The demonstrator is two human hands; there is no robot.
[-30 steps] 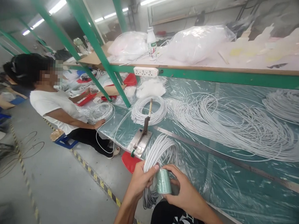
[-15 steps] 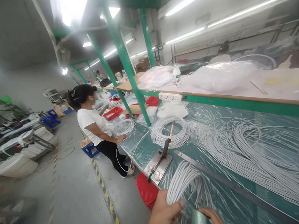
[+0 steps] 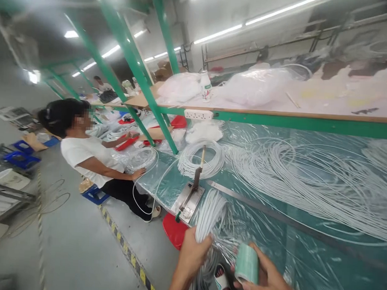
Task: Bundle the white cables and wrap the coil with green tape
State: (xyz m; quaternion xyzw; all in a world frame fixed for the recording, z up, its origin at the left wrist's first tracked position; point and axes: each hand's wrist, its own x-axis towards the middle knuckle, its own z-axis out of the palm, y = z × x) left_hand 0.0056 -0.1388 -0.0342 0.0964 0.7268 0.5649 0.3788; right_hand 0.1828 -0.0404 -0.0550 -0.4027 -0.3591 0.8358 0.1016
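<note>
My left hand (image 3: 193,249) is wrapped round a thick bundle of white cables (image 3: 211,210), which arches over the table edge and hangs down below my fist. In my right hand (image 3: 265,272) is a pale green roll of wrapping film (image 3: 247,263), held by its sides with its hollow end turned toward me. Clear film appears to run between the roll and the bundle, though blur hides where it attaches. Beyond the bundle stands a lever cutter (image 3: 189,200) on a metal base, its handle raised.
Coiled white cable (image 3: 202,159) lies behind the cutter, and a wide spread of loose cables (image 3: 294,188) covers the table's right. A steel ruler (image 3: 230,193) lies along the table. A red stool (image 3: 174,232) is below the edge. A co-worker (image 3: 90,157) stands at left.
The view has swung, so the co-worker looks nearer. My right hand has moved apart from the left with the roll, which now shows more fully. The left hand keeps hold of the bundle.
</note>
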